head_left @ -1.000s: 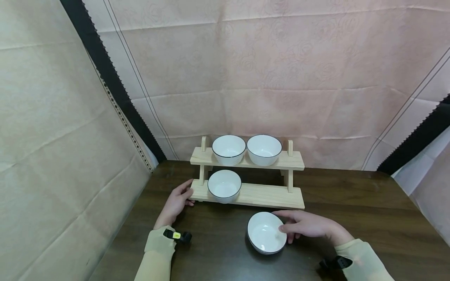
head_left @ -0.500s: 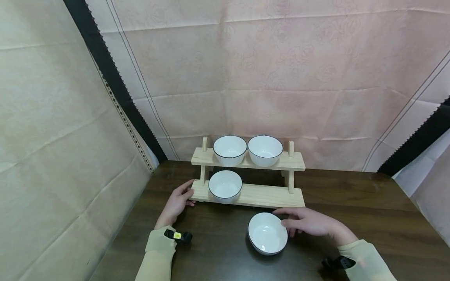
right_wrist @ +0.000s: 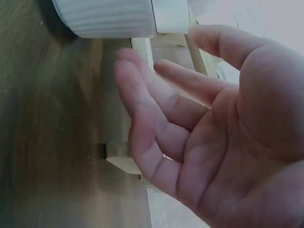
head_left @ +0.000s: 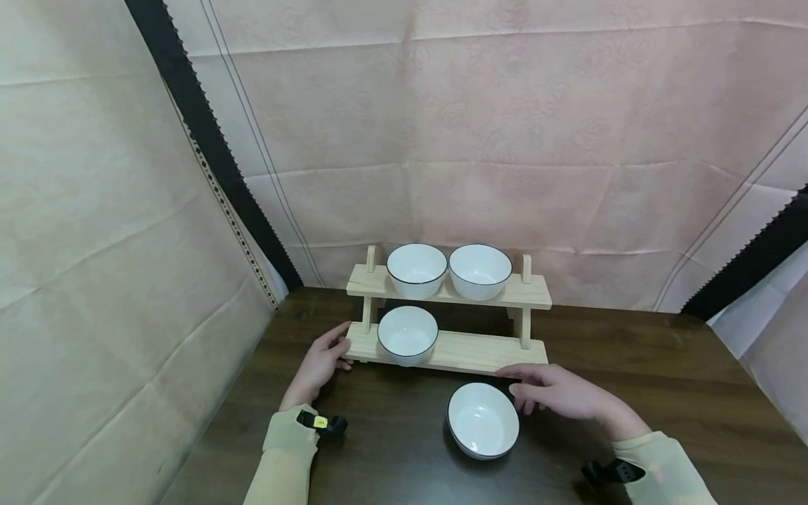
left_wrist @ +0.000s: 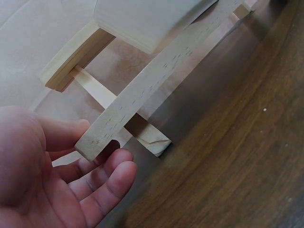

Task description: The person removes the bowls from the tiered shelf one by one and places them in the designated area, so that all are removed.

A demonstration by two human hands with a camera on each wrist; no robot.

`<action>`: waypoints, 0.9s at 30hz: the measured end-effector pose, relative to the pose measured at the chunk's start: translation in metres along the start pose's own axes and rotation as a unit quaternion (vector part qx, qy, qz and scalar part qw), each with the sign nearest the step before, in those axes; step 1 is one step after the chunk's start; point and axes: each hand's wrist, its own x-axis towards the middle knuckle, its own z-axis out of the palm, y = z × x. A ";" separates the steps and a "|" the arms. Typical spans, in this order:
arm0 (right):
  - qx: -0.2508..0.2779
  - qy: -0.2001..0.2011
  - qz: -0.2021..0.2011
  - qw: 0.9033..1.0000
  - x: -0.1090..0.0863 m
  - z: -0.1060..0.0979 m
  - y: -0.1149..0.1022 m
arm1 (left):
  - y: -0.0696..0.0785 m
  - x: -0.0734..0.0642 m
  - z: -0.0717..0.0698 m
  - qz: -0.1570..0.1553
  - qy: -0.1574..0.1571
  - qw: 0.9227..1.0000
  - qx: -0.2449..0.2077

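Observation:
A two-tier wooden shelf rack [head_left: 486, 352] stands at the back of the table. My left hand [head_left: 320, 361] holds the left end of its lower board. In the left wrist view the thumb lies against the board end [left_wrist: 102, 137] and the fingers curl beneath. Nearer me, a white bowl with a dark rim [head_left: 482, 421] sits upright on the table. My right hand [head_left: 564, 394] is just right of that bowl, fingers loosely bent and holding nothing. In the right wrist view the palm faces the camera, with the ribbed bowl side [right_wrist: 114, 19] beyond the fingertips.
Two matching bowls, a left one [head_left: 416, 270] and a right one [head_left: 480, 271], sit side by side on the upper board. A third bowl [head_left: 407, 335] rests on the left part of the lower board. Pale cloth [head_left: 505, 140] hangs behind the dark wooden table [head_left: 391, 449].
My right hand has let go of the front bowl's rim and drawn slightly away, up and to the right. The left hand keeps its hold on the rack.

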 end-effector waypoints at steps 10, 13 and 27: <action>0.021 0.058 -0.008 0.998 0.005 -0.002 -0.008 | -0.002 0.001 0.000 0.004 0.000 1.000 -0.005; 0.026 0.077 -0.010 0.997 0.007 -0.002 -0.012 | -0.002 0.002 0.000 0.007 0.000 1.000 -0.006; 0.040 0.087 -0.012 0.995 0.023 0.005 -0.033 | -0.001 0.001 -0.001 0.000 -0.003 1.000 -0.006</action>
